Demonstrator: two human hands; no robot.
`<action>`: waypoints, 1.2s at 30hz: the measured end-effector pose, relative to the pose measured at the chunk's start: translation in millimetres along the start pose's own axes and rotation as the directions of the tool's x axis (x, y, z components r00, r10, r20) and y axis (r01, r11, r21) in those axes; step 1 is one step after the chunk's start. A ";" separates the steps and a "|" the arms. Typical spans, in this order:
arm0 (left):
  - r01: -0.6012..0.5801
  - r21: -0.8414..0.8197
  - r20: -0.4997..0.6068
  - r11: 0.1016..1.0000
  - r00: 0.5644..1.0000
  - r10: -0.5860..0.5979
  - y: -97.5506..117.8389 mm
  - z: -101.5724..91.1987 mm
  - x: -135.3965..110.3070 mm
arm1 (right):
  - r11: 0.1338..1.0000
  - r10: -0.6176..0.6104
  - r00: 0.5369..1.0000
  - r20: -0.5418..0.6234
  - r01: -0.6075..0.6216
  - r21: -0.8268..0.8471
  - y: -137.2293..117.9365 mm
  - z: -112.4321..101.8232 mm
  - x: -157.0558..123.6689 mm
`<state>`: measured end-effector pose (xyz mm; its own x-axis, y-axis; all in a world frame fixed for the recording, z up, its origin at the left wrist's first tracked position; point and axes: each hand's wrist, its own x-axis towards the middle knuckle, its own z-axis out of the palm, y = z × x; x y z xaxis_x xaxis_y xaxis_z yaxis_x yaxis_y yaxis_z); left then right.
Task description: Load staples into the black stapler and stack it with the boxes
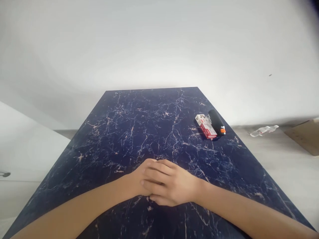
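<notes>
My right hand (171, 182) lies over my left hand (141, 177) near the front middle of the dark blue marbled table (139, 132). The right fingers are closed round the back of the left hand. Most of the left fingers are hidden beneath the right hand, so their pose cannot be made out. Farther off, on the table's right side, a small red and white box (205, 126) lies beside a black cylinder-like object (216, 122) with an orange and white end. Both hands are apart from these two things.
A pale wall (149, 43) stands behind the table. On the floor to the right lie a crumpled clear plastic bottle (264, 130) and a brown cardboard box (305, 136). At the left is a white panel (22, 142) with a dark handle-like piece (5, 174).
</notes>
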<state>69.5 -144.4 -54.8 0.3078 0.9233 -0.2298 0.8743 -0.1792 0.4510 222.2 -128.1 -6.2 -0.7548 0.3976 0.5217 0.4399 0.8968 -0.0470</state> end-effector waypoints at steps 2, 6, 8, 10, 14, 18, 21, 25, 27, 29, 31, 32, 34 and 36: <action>0.123 -0.019 -0.012 0.992 0.992 -0.124 2.6 5.8 -0.4 | 1.000 0.008 1.000 0.003 -0.008 0.006 -0.2 0.5 0.1; 0.212 -0.092 -0.073 0.973 0.973 -0.219 12.5 18.9 2.5 | 0.999 0.021 1.000 -0.010 -0.021 0.034 0.6 1.0 0.1; 0.159 -0.099 -0.111 0.982 0.979 -0.170 17.2 22.0 4.8 | 0.998 0.031 1.000 -0.004 -0.031 0.058 1.8 1.0 0.3; 0.091 -0.085 -0.162 0.992 0.981 -0.104 20.4 20.9 6.6 | 0.995 0.040 0.999 0.004 -0.041 0.088 3.0 1.2 0.9; -0.018 -0.040 -0.186 0.999 0.983 0.010 21.3 8.7 8.8 | 0.987 0.070 0.997 -0.020 -0.067 0.148 3.9 1.7 2.3; -0.057 -0.043 -0.155 0.997 0.987 0.050 17.7 -5.7 15.9 | 0.988 0.078 0.996 -0.041 -0.072 0.137 3.5 1.3 3.4; -0.088 -0.055 -0.135 0.995 0.988 0.080 13.9 -12.7 24.2 | 0.992 0.070 0.995 -0.065 -0.062 0.110 3.4 0.6 4.1; -0.145 -0.067 -0.073 0.987 0.987 0.140 10.9 -15.2 27.9 | 0.995 0.060 0.997 -0.045 -0.056 0.082 4.0 -0.1 5.2; -0.141 -0.064 -0.076 0.988 0.988 0.136 11.7 -14.8 27.2 | 0.996 0.044 0.999 -0.018 -0.042 0.082 4.6 -0.3 5.6; -0.146 -0.061 -0.080 0.987 0.987 0.141 12.9 -15.7 28.0 | 0.995 0.042 0.999 -0.001 -0.042 0.091 5.2 -0.4 5.7; -0.167 -0.059 -0.079 0.984 0.984 0.162 13.0 -18.9 31.4 | 0.993 0.058 0.998 0.000 -0.058 0.105 5.7 -0.6 5.8; -0.180 -0.058 -0.079 0.982 0.981 0.175 12.4 -21.2 33.6 | 0.991 0.066 0.998 -0.002 -0.066 0.113 5.8 -0.7 5.8; -0.205 -0.057 -0.077 0.977 0.977 0.200 9.7 -26.1 37.9 | 0.989 0.074 0.997 -0.010 -0.072 0.126 5.9 -0.9 6.0; -0.229 -0.059 -0.073 0.972 0.972 0.225 6.3 -29.8 40.7 | 0.988 0.076 0.997 -0.026 -0.072 0.140 5.7 -1.1 6.4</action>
<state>76.3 -97.8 -35.5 0.4681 0.8817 -0.0588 0.7566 -0.3656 0.5421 220.4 -120.7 -2.2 -0.7064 0.4595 0.5383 0.4203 0.8843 -0.2034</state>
